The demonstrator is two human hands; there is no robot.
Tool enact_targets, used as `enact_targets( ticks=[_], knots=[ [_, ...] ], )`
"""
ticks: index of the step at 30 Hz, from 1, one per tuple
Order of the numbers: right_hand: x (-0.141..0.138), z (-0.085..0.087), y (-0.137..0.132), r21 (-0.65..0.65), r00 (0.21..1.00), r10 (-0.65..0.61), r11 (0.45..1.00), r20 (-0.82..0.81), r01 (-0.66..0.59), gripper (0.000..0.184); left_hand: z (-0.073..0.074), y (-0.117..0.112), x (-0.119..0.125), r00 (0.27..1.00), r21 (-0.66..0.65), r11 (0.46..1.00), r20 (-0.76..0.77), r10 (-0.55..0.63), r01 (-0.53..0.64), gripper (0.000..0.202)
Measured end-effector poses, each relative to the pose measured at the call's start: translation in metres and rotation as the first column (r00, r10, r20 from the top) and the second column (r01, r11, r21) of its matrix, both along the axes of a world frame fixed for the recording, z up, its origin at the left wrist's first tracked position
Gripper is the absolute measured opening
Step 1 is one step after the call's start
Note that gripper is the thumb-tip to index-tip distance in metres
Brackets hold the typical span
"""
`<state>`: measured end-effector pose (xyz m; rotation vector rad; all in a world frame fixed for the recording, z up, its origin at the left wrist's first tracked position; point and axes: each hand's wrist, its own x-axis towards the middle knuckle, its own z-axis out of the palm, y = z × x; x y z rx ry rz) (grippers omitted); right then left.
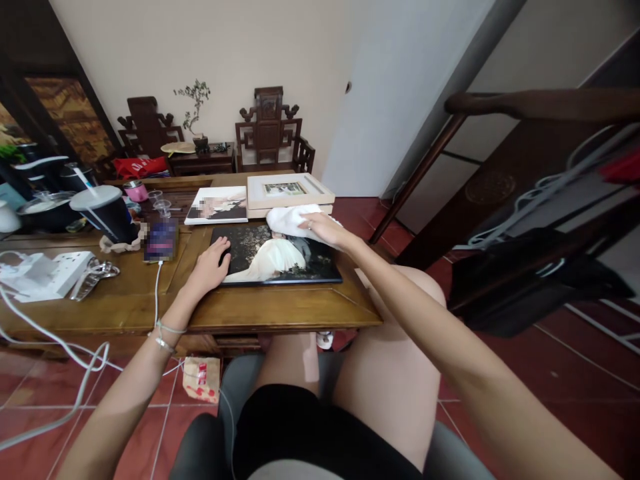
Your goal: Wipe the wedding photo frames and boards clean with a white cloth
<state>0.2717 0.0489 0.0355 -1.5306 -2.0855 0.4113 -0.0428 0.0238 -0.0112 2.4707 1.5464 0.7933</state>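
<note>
A dark photo panel (320,270) with a figure in a pale dress lies flat on the wooden table (280,308) before me. My left hand (213,263) rests on the panel's left edge, fingers laid out and holding nothing. In my right hand (325,230) is a bunched white cloth (290,220), which lies over the panel's upper right part. The cloth and hand hide that part of the picture. Behind the panel sit a smaller photo print (225,203) and a white framed picture (285,189).
Left on the table are a phone (161,241) on a charging cable, a black tumbler (107,213), a power strip (63,273) and a pink-lidded jar (135,191). White cables hang off the front edge. A wooden railing (525,105) stands at right; a paper bag (201,379) lies below.
</note>
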Motion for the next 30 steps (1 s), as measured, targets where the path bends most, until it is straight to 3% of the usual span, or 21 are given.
enact_targets(
  ticks=[4, 8, 11, 14, 17, 24, 27, 30],
  knots=[
    [-0.004, -0.011, -0.025, 0.064, 0.981, 0.092, 0.992, 0.169, -0.104, 0.031, 0.000, 0.002, -0.001, 1.000, 0.013, 1.000, -0.009, -0.018, 0.018, 0.045],
    [-0.006, -0.019, -0.087, 0.079, 0.934, 0.247, 0.958, 0.257, -0.275, 0.022, -0.003, 0.003, -0.001, 1.000, 0.019, 1.000, -0.016, -0.009, 0.009, 0.045],
    [-0.003, -0.013, -0.136, 0.056, 0.909, 0.327, 0.934, 0.260, -0.352, 0.023, -0.005, 0.003, 0.000, 1.000, 0.005, 1.000, -0.010, 0.004, -0.004, 0.045],
    [-0.001, 0.001, -0.157, -0.017, 0.922, 0.316, 0.947, 0.225, -0.321, 0.026, -0.005, 0.003, 0.000, 1.000, -0.008, 1.000, -0.008, 0.013, -0.013, 0.045],
    [0.001, 0.012, -0.135, -0.054, 0.959, 0.247, 0.969, 0.139, -0.242, 0.029, -0.004, 0.002, 0.000, 1.000, -0.022, 1.000, -0.009, 0.008, -0.008, 0.045],
    [0.000, 0.014, -0.027, -0.061, 0.997, 0.043, 0.997, -0.065, -0.047, 0.033, -0.001, 0.001, -0.002, 1.000, -0.024, 1.000, -0.008, -0.016, 0.016, 0.044],
    [-0.006, 0.013, -0.009, -0.044, 0.999, 0.008, 0.999, -0.040, -0.010, 0.033, -0.001, 0.000, -0.002, 1.000, -0.019, 1.000, -0.005, -0.017, 0.017, 0.045],
    [-0.015, 0.006, -0.016, 0.020, 0.991, 0.056, 0.998, 0.121, -0.058, 0.036, 0.000, 0.000, -0.001, 1.000, -0.021, 1.000, 0.000, -0.017, 0.017, 0.045]
  ],
)
